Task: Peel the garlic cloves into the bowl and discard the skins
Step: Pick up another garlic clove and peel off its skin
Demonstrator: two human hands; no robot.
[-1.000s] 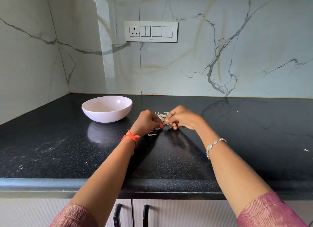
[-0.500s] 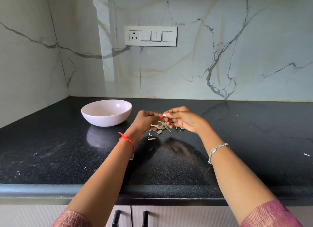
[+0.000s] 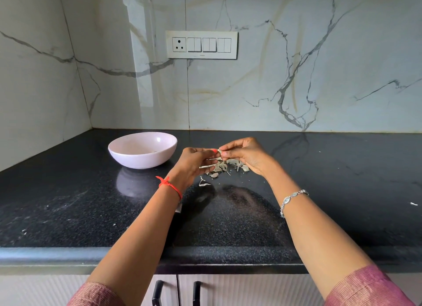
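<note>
Hands meet just above the middle of the frame, over the black surface (image 3: 342,168). The left hand (image 3: 194,162) and right hand (image 3: 246,155) both have their fingers (image 3: 230,147) curled, pinching one small pale garlic clove (image 3: 219,151) between their tips; it is too small to tell how much skin remains on it. Directly beneath them a loose pile of dry skins (image 3: 225,166) lies on the surface, with a few scraps straying toward the lower left. A pale pink bowl (image 3: 137,162) stands upright left of the hands, apart from the pile. A red thread (image 3: 170,186) circles the left wrist, a silver bracelet (image 3: 292,198) the right.
</note>
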